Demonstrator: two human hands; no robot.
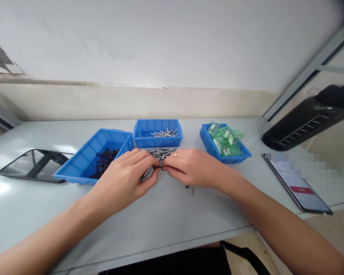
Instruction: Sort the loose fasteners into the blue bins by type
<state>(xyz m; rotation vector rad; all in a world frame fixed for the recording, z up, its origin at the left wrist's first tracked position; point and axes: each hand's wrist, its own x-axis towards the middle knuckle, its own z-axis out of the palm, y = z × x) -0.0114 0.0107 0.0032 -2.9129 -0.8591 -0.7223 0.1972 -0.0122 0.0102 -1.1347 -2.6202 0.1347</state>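
Observation:
My left hand (129, 172) and my right hand (193, 166) meet over the middle of the table, fingers closed in a pinch. A small thin black part (159, 167) runs between the fingertips of both hands. Its exact kind is partly hidden by the fingers. Just behind them lies a loose pile of silver nail-like pins (162, 151). Beneath my right hand, a short silver pin (192, 191) and a tiny black piece (187, 186) rest on the tabletop. A ring shows on a right-hand finger.
A blue bin (77, 168) of black screw-like pieces stands left. Another blue bin (157, 143) with silver pins is behind. On the right, a blue bin (235, 158) holds green plastic packets (225, 139). A phone (301, 191), black bottle (304, 118) and black-framed tablet-like object (34, 166) flank them.

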